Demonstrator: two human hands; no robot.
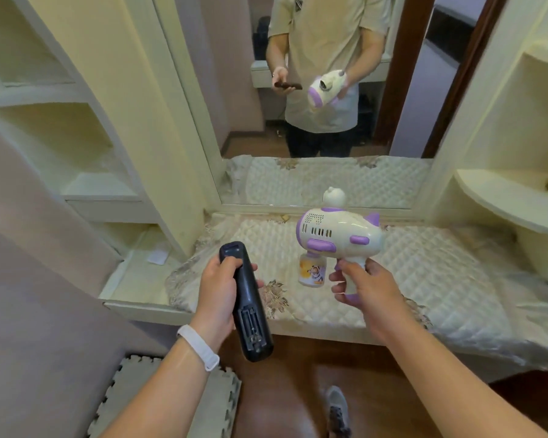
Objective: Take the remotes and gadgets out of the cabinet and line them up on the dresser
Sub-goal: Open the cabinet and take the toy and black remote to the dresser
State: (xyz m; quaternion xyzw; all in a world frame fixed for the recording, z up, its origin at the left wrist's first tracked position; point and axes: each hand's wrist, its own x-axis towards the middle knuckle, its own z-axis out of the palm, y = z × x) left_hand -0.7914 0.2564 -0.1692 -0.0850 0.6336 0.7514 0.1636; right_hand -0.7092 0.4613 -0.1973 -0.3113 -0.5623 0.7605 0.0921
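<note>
- The left hand has its fingers and thumb curled round the long black plastic remote control. It is held back-side up over the front edge of the dresser with the cream quilted floral cover and touches nothing else.
- The remote's battery bay lies open with no cover (no batteries show in it). If it is set down roughly, the bare contacts could probably snag the quilting.
- The right hand grips the handle of the white and purple plastic toy bubble gun, with the fingers wrapped close round the grip. The gun is upright in the air above the middle of the dresser.
- A small clear bottle with a cartoon label hangs under the gun's barrel. Laying the gun on its side could let any liquid in it leak onto the fabric.
- The gun looks top-heavy, so stood on its handle on soft padding it would likely topple.
- With both hands full, a slipping item could not be caught, and it could drop to the wooden floor below.
- Neither item is on the dresser yet, so no row has begun.
</note>
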